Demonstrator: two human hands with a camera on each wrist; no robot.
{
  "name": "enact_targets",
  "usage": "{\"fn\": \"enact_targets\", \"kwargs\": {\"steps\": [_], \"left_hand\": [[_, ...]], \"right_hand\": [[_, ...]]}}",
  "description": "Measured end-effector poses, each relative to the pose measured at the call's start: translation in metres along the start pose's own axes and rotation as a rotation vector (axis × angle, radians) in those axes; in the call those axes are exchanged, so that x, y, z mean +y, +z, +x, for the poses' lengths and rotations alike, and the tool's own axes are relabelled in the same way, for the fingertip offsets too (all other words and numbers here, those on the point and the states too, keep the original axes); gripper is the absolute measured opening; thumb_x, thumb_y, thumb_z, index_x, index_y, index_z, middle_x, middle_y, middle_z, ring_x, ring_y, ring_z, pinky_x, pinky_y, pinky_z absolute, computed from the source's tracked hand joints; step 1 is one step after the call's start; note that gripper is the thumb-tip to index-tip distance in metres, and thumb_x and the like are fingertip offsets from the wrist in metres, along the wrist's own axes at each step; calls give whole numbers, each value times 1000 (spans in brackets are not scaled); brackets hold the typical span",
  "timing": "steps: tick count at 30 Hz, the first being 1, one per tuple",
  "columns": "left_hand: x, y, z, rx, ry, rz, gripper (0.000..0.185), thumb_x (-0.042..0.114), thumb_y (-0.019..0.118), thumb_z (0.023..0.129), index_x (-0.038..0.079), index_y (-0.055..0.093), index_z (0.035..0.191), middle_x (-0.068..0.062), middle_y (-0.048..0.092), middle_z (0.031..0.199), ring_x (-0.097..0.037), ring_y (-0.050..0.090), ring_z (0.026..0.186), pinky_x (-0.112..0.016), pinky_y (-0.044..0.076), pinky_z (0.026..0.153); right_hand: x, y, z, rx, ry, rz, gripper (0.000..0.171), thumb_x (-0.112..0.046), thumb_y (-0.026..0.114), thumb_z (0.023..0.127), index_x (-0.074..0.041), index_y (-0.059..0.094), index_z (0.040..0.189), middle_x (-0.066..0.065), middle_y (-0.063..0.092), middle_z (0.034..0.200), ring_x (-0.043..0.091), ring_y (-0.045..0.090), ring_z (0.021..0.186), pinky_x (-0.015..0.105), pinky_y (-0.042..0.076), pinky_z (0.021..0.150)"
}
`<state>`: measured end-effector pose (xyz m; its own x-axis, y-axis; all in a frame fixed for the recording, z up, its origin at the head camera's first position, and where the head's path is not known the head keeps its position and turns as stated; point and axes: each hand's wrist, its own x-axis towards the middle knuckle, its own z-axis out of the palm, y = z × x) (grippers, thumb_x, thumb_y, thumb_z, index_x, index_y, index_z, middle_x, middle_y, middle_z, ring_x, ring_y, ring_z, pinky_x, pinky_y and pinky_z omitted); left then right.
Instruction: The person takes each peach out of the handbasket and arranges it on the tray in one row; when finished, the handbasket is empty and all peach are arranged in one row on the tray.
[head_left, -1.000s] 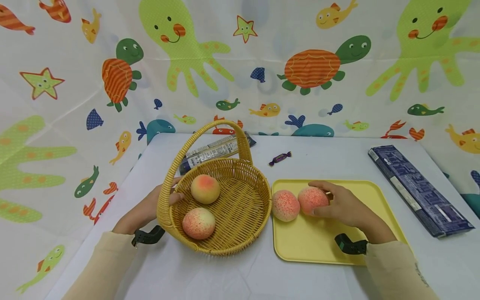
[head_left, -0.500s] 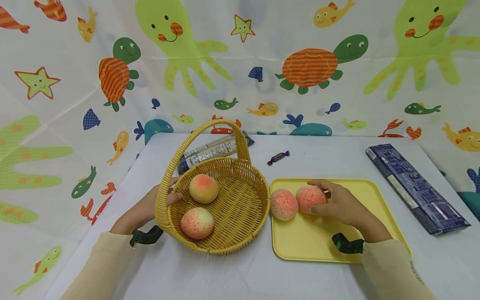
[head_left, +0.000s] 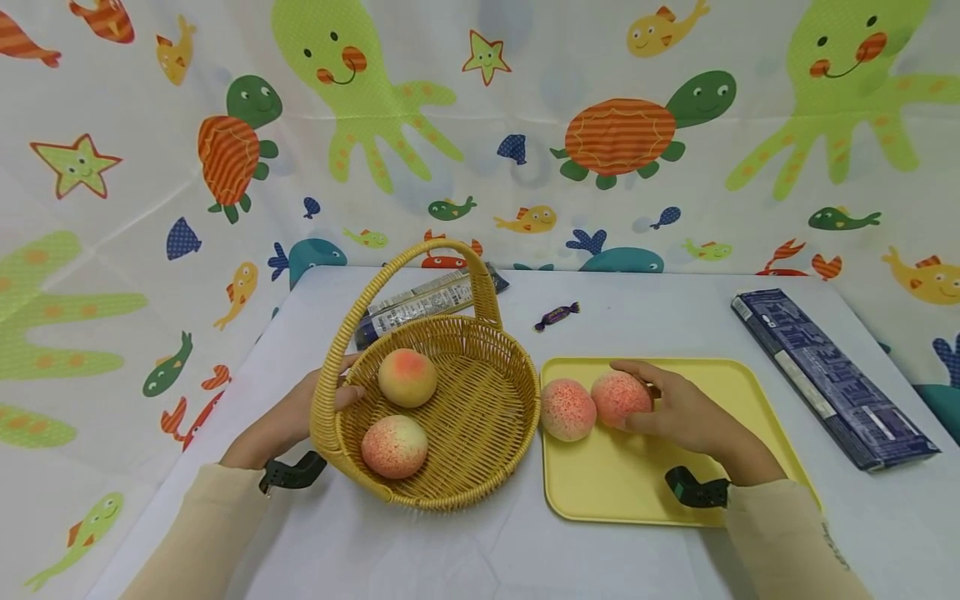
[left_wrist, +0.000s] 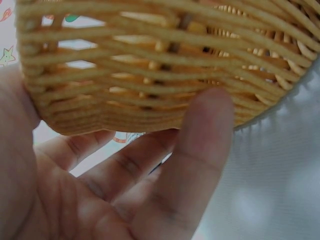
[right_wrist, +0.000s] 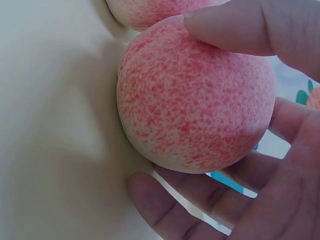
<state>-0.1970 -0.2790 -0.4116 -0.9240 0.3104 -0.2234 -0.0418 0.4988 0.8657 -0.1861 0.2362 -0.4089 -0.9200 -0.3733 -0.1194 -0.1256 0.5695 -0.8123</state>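
In the head view a yellow wicker basket (head_left: 480,417) with a tall arched handle stands at centre left. Two peaches lie in it, one yellow with a red top (head_left: 407,377) and one pale and speckled (head_left: 394,447). My left hand (head_left: 300,410) holds the basket at its left side; the left wrist view has the thumb (left_wrist: 207,120) against the weave. Over a yellow tray (head_left: 615,492), my right hand (head_left: 678,417) grips a pink speckled peach (right_wrist: 195,95), thumb on one side and fingers round the other. A second pink peach (head_left: 568,410) sits beside it at the tray's left edge.
Behind the basket lies a dark blue and silver packet (head_left: 427,304). A small purple wrapped candy (head_left: 557,316) is further right. To the tray's right lies a long dark blue package (head_left: 832,379). A sea-animal curtain (head_left: 480,183) hangs behind the white table.
The whole head view has shifted slightly left. Both hands keep the same places on the basket and the peach.
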Motion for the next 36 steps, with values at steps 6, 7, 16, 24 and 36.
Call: {"fn": "enact_targets", "kwargs": {"steps": [6,7,16,24,36], "left_hand": [[0,-1,0,-8,12,-27,59,23,57,105,15,40,160,-25,69,124,-27,77,86,-40,64,71],[0,-1,0,-9,14,-30,58,23,58,105,15,41,160,-25,69,124,-27,77,86,-40,64,71],[1,0,-1,-12,27,-34,58,22,57,105,14,40,160,-26,69,125,-27,76,88,-40,64,71],[0,0,-1,-20,38,-42,59,21,56,104,13,40,160,-27,68,126,-28,77,91,-41,64,71],[-1,0,-1,-5,27,-13,59,21,57,104,14,39,160,-25,69,125,-25,76,87,-39,64,71]], "right_hand": [[1,0,1,25,-5,-14,75,-17,81,85,-2,49,151,19,64,126,29,60,101,33,54,77],[1,0,1,30,-4,-20,74,-17,81,85,-2,49,151,18,64,125,29,60,100,34,54,77],[0,1,-1,56,30,-32,74,-21,85,85,-2,51,148,19,64,122,28,61,98,36,54,76],[-1,2,0,73,52,-36,74,-23,85,85,-4,51,148,19,64,123,28,61,97,36,55,76],[-4,4,-1,78,75,-35,78,-24,86,85,-2,49,150,20,63,124,28,61,98,36,54,76]]}}
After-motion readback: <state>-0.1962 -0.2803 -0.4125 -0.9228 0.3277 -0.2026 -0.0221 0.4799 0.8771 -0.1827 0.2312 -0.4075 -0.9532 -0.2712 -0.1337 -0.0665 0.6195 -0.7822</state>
